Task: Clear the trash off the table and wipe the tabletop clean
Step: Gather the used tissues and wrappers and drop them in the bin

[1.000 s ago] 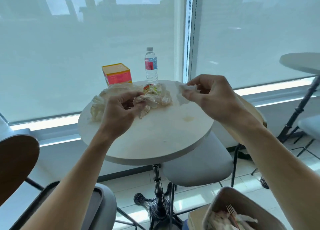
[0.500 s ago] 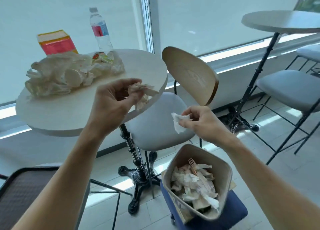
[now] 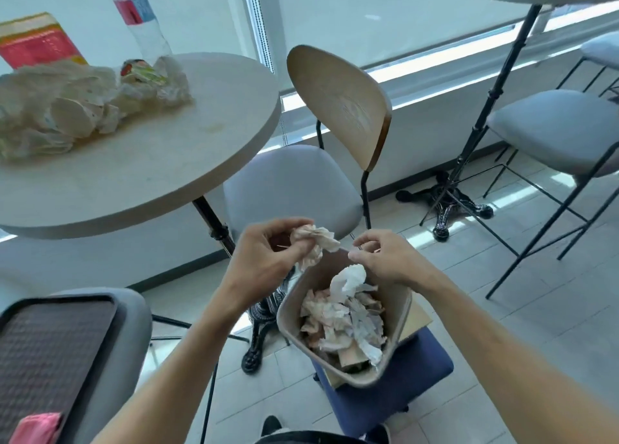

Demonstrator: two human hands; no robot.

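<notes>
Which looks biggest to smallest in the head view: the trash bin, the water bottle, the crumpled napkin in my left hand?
1. Trash bin
2. Water bottle, top cut off, farther away, so unsure
3. Crumpled napkin held by the left hand

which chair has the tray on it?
The near-left grey chair, carrying the dark tray. The chair by the bin has a bare seat.

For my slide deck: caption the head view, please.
Left hand holds crumpled beige paper napkin above full beige plastic trash bin.
</notes>
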